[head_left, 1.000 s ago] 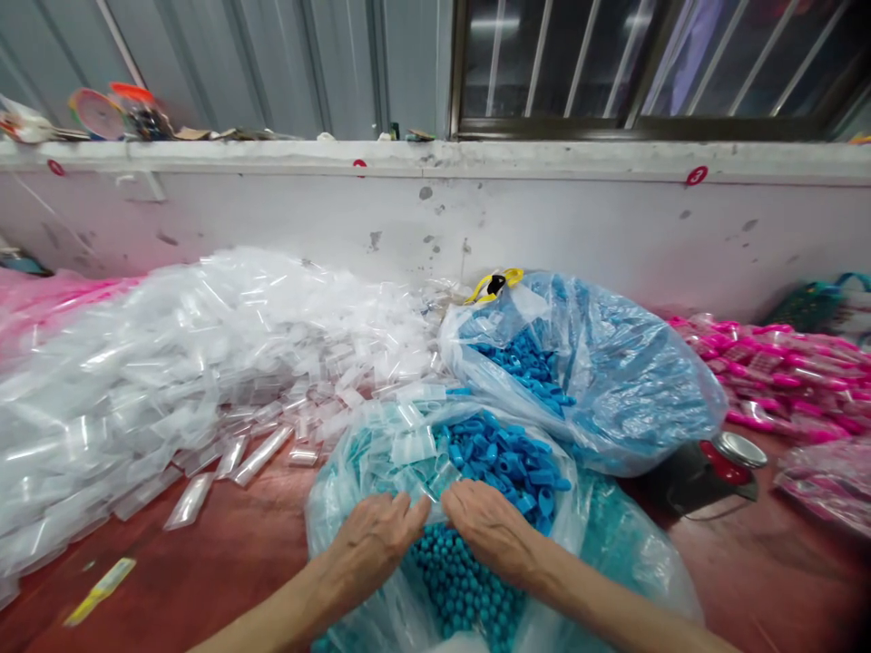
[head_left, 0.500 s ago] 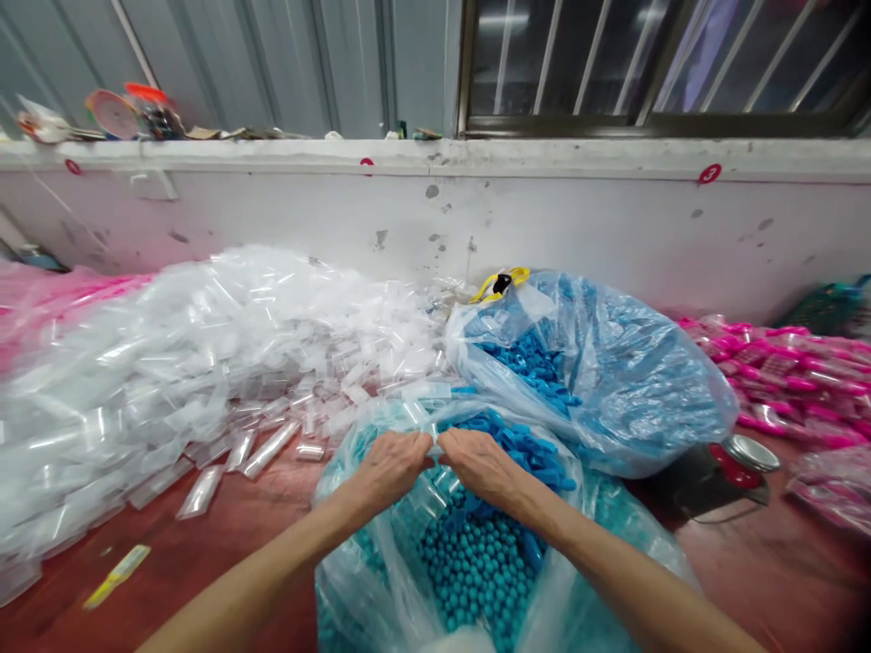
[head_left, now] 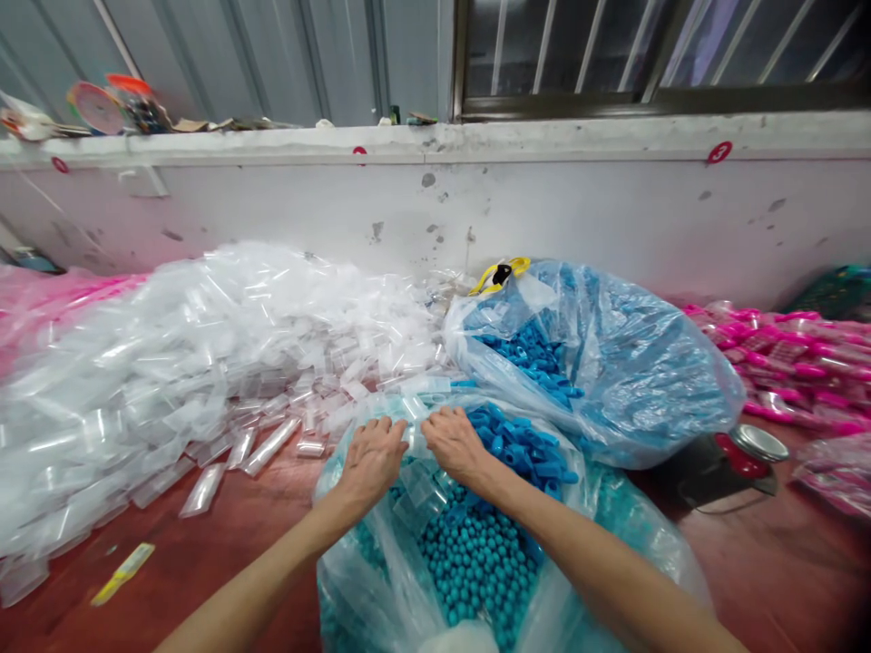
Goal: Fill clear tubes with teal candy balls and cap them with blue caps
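My left hand [head_left: 376,453] and my right hand [head_left: 455,443] are side by side above an open plastic bag [head_left: 381,580]. Both have curled fingers, and a narrow gap lies between them. What the fingertips hold, if anything, is hidden behind the hands. A clear plastic tube [head_left: 412,408] shows in the gap, but I cannot tell whether either hand touches it. Below the wrists the bag holds round teal beads [head_left: 476,562] and more clear tubes [head_left: 420,497]. Blue plastic pieces [head_left: 523,453] are heaped at its right side, by my right hand.
Left lies a large pile of clear plastic tubes [head_left: 224,336]. Behind, a blue-tinted bag [head_left: 653,363] holds blue pieces, with yellow-handled scissors [head_left: 500,275] at its top. A dark can [head_left: 721,467] and pink items [head_left: 803,363] are right. A yellow cutter [head_left: 122,574] lies front left.
My hands, nearly touching before, have drawn slightly apart. The left has shifted left and the right a little left, both somewhat higher. The view has tilted slightly.
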A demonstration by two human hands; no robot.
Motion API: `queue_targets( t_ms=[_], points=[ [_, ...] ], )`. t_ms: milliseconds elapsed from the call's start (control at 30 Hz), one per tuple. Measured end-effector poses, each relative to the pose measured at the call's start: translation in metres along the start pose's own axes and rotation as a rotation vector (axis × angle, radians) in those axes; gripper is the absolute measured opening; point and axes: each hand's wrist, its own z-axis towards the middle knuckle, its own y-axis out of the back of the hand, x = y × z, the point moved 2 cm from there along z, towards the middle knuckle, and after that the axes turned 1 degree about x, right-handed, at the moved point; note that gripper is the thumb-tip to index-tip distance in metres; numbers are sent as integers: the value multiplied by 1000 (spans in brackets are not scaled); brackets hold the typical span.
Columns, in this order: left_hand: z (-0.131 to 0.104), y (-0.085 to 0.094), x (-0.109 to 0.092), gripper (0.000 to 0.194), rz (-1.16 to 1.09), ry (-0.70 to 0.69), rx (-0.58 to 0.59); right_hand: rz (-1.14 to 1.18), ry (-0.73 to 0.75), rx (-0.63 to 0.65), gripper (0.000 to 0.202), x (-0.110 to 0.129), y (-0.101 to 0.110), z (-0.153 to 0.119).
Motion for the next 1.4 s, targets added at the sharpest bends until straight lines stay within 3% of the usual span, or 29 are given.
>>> queue_targets(
  t_ms=[200, 367, 600, 667, 800, 933, 1000, 1100, 1267, 1400],
  points=[
    [5, -18, 0, 33, -51, -25, 22, 26, 56, 40, 15, -2, -14, 1],
    [7, -16, -1, 43, -98, 68, 34, 141, 76, 36, 18, 6, -18, -4],
    [5, -6, -7, 46, -354, 93, -283, 280, -36, -40, 16, -13, -14, -8],
    [8, -6, -9, 43, -437, 81, -247, 325, -38, -56, 12, -17, -11, -13],
    [15, -8, -14, 24, -728, 42, -68, 471, -44, -78, 11, -13, -7, -21],
    [15, -6, -16, 23, -1013, 60, 10, 800, -39, 43, 15, -5, -2, -27],
    [16, -4, -15, 22, -1119, 72, 72, 810, -15, 78, 12, -5, 4, -30],
    [19, -4, -17, 24, -1300, 128, 175, 728, -56, 21, 11, -11, 13, -34],
    [22, -1, -29, 24, -1374, 133, 230, 1005, -127, 141, 18, -18, 13, -49],
    [22, 1, -33, 27, -1380, 119, 274, 1195, -185, 114, 19, -20, 8, -58]
  ],
)
